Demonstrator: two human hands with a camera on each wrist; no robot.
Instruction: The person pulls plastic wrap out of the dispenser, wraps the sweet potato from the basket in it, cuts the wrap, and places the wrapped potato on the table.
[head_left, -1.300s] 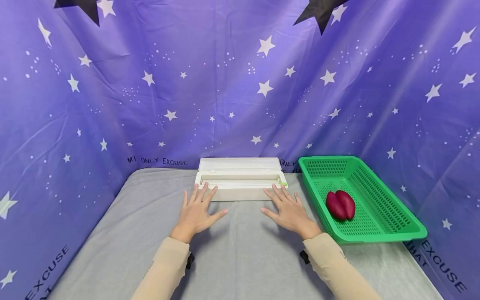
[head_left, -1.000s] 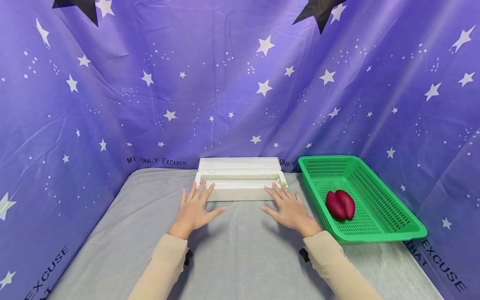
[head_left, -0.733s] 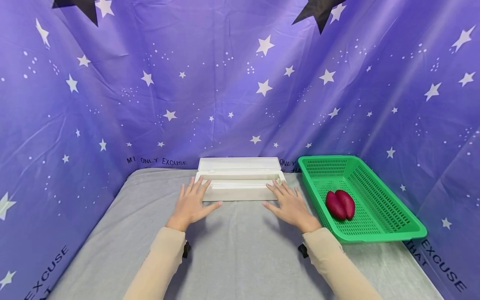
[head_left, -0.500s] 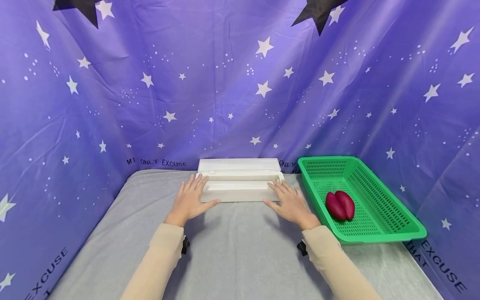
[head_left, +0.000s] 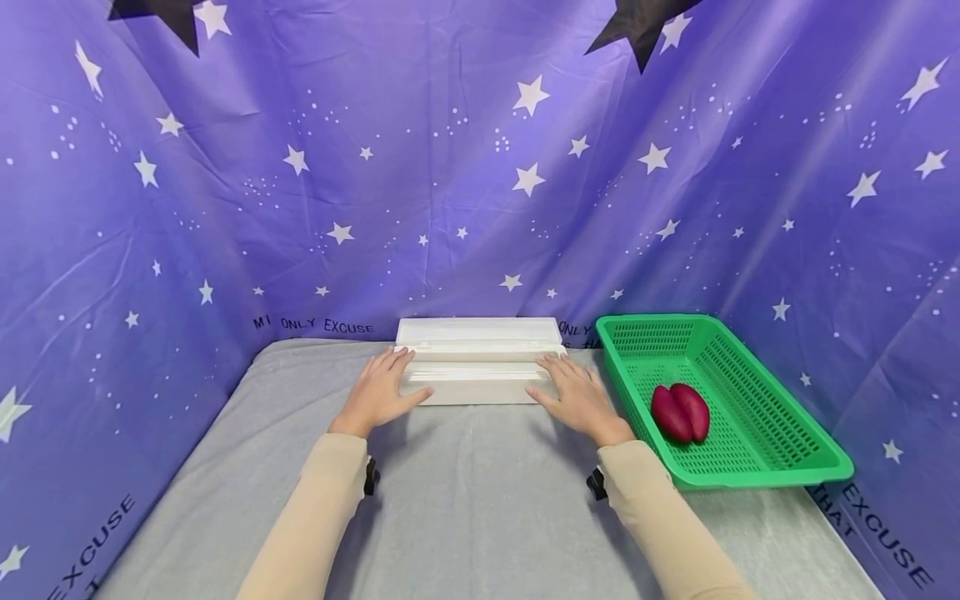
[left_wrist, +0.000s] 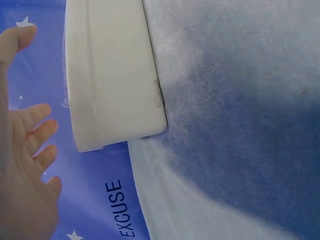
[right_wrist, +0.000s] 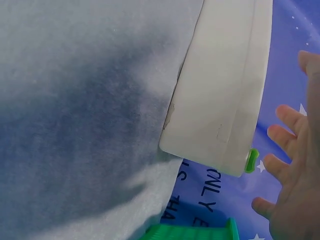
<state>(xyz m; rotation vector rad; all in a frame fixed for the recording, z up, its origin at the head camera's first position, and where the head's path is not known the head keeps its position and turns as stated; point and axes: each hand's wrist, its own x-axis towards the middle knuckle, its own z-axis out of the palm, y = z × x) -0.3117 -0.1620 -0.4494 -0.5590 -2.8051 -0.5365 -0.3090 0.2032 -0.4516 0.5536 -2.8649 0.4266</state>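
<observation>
A long white box [head_left: 480, 392] that looks like a cling film dispenser lies at the back of the table, its lid [head_left: 480, 330] tipped up and back. My left hand [head_left: 377, 390] is over the box's left end, thumb toward its front face. At the other end is my right hand [head_left: 579, 396], in a matching pose. Both hands hold nothing. In the left wrist view the fingers of the left hand [left_wrist: 25, 180] are loosely bent beside the box. The right wrist view has a green tab [right_wrist: 251, 161] on the box's corner, near the right hand [right_wrist: 297, 180].
On the right stands a green perforated basket [head_left: 772, 478] with two dark red, oval pieces of produce [head_left: 680, 412] in it. Grey cloth [head_left: 480, 500] covers the table. A purple star-print curtain [head_left: 450, 167] hangs behind and along both sides.
My left hand has moved left and forward, from the box's front to its left end. My right hand has shifted slightly forward, to the right end. Box and basket have stayed put.
</observation>
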